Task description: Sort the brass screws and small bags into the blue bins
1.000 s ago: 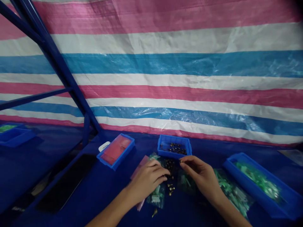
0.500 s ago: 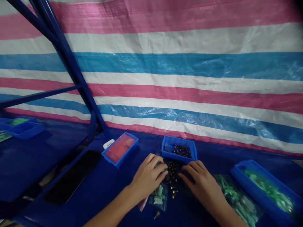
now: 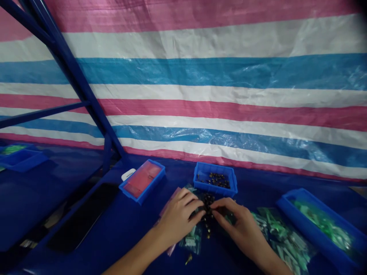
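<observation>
Striped plastic sheeting [image 3: 200, 72] hangs behind a blue worktable [image 3: 134, 217] in what looks like a makeshift small-parts workshop, a blue metal frame [image 3: 73, 74] slanting down the upper left. A bin [image 3: 215, 189] of loose dark pieces [image 3: 218, 180] sits at lower center, with clear bags of green parts [image 3: 286, 240] and a longer bin [image 3: 304, 228] at lower right.

From my head, the camera looks forward and down over my left hand [image 3: 183, 214] and right hand [image 3: 243, 227]. It sits near the table [image 3: 254, 187], facing the striped tarpaulin [image 3: 218, 93] beyond its far edge.
</observation>
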The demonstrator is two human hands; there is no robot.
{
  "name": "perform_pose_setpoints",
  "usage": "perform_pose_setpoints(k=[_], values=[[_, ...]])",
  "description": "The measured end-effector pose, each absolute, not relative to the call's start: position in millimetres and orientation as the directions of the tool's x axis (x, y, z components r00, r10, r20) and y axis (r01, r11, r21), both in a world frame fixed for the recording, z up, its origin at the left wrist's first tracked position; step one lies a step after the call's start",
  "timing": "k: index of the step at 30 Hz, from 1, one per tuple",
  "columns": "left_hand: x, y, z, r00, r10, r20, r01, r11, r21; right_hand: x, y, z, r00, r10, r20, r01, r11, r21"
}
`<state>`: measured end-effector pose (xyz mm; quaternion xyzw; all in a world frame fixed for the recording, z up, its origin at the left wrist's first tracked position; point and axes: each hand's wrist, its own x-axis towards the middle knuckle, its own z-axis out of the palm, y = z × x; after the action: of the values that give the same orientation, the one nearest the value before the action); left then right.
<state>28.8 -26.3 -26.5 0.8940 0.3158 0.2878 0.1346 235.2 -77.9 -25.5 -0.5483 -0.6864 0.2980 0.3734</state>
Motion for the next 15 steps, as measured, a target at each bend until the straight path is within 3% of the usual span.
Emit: perform_pose_setpoints(k=[5, 10, 15], values=[[33, -29, -31, 0.605, 0.631, 0.486, 0.412, -0.77, 0.486, 224, -79, -33, -0.108, 0.994, 0.025, 0.207, 0.047, -0.977], [32, -35, -29, 0.487, 0.642, 0.593, 0.42, -0.767, 0.485, 212, -82, -34, -0.02, 0.998, -0.066, 0.016, -0.066, -0.998], [31, -36, -30, 0.61, 0.563, 0.557, 0.35, -0.822, 0.449, 208, -84, -31, -0.068, 0.992, -0.106, -0.096, -0.112, -0.989]])
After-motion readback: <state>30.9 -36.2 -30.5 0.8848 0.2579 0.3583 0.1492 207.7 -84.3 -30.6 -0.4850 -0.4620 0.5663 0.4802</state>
